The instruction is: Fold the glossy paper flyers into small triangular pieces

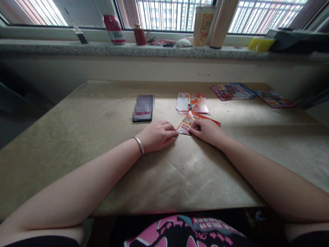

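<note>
Pink-printed dark clothing (180,233) sits below the tan table (102,113). On it, the right hand (207,131) pinches an orange-red paper leaflet (186,125). The left hand (158,135) rests loosely curled beside that leaflet.

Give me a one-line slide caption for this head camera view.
Both hands, left hand and right hand, press a folded orange-red paper leaflet flat on a tan table.

phone (143,109) left of the leaflet stack (192,103), both on the table (102,144).

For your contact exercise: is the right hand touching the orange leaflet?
Touching. The head view shows the right hand lying on the orange leaflet, fingers covering its middle.
</note>
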Motion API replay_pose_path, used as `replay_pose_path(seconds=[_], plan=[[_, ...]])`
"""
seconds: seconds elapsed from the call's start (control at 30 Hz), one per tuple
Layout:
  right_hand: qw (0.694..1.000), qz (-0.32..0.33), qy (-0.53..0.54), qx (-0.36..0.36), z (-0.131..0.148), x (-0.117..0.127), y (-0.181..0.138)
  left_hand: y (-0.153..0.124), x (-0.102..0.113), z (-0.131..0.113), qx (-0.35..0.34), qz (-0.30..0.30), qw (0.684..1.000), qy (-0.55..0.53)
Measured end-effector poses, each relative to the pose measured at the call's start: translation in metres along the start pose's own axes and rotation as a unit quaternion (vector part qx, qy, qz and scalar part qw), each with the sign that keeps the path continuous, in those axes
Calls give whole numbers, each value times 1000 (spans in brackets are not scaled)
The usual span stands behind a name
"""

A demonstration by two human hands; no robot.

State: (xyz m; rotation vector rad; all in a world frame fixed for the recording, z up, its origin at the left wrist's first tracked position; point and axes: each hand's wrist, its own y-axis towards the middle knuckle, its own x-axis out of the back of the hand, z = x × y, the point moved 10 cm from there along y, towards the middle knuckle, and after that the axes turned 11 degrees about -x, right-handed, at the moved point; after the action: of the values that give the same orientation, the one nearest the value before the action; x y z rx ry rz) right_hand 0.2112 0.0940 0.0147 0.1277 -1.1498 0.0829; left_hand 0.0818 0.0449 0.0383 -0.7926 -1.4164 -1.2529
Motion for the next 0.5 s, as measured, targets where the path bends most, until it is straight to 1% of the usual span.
replay_pose_path(seconds=[0.23,0.37,0.5], plan=[[1000,11,13,-5,-3,-4,2,1,-1,2,14,1,1000,-5],[1000,9,18,1,-2,-4,2,0,6,9,22,-22,999,9],[1000,8,18,3,-1,-3,2,-6,10,16,19,-52,998,-12]])
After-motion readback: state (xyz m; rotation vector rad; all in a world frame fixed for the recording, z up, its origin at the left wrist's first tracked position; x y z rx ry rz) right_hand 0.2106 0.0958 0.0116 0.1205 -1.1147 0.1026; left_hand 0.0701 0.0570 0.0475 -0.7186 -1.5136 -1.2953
